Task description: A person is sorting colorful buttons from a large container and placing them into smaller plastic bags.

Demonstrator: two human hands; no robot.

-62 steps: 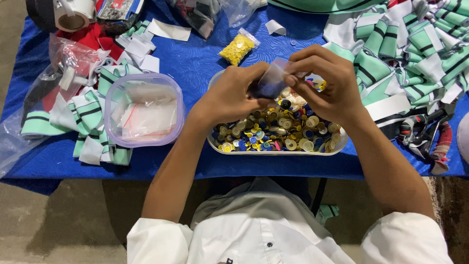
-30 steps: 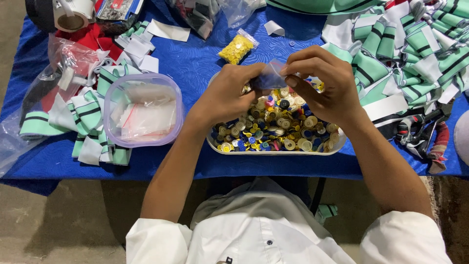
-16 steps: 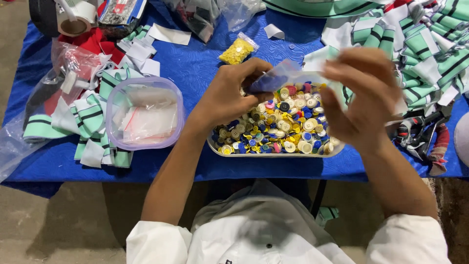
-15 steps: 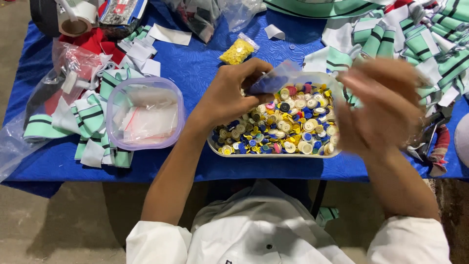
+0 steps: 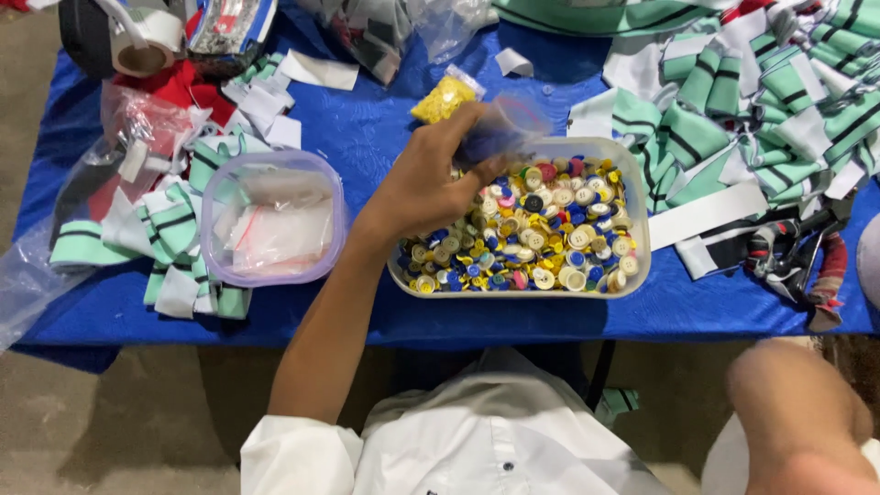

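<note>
My left hand (image 5: 429, 179) grips a small clear plastic bag (image 5: 506, 128) with dark blue pieces inside, holding it over the far left corner of a rectangular clear tub (image 5: 637, 240) full of mixed colourful buttons. My right hand is out of view; only its blurred forearm and elbow (image 5: 797, 417) show at the bottom right, pulled back off the table. A round-cornered clear container (image 5: 273, 218) with small plastic bags inside sits left of my left arm.
A blue cloth (image 5: 367, 101) covers the table. A small bag of yellow pieces (image 5: 444, 96) lies behind the tub. Green-and-white striped fabric pieces are piled at the right (image 5: 733, 101) and the left (image 5: 174, 238). A tape roll (image 5: 142, 46) is at the far left; scissors-like tools (image 5: 793, 257) at right.
My right hand let go of the small bag and drew back off the table toward my body. My left hand keeps the bag above the button tub.
</note>
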